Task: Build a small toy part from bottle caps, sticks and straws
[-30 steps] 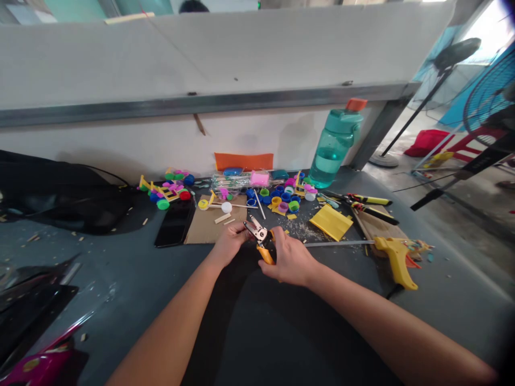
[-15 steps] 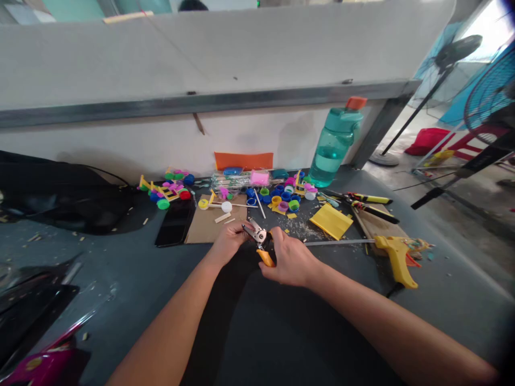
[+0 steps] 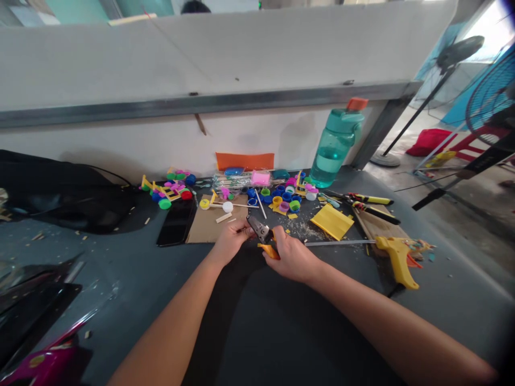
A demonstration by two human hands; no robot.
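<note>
My right hand (image 3: 293, 256) is wrapped round the orange handles of a pair of wire-stripping pliers (image 3: 260, 229), whose metal jaws point up and left. Close beside the jaws, my left hand (image 3: 233, 238) is closed with fingertips pinched together; what it holds is too small to make out. Just beyond the hands lies a brown cardboard sheet (image 3: 201, 228), bearing a white bottle cap (image 3: 227, 207), a yellow cap (image 3: 205, 204) and short pale stick pieces (image 3: 224, 217). Several coloured bottle caps (image 3: 284, 206) are gathered behind the pliers.
A black phone (image 3: 172, 228) lies left of the cardboard. To the right are a yellow sticky pad (image 3: 332, 221), yellow-black pliers (image 3: 374, 206) and a yellow glue gun (image 3: 396, 257). A teal water bottle (image 3: 332, 147) stands by the partition. A black bag (image 3: 60, 193) sits at left.
The pliers have turned in my right hand, so their jaws show a darker side and their handles sit slightly farther right. My left hand stays close to the jaws.
</note>
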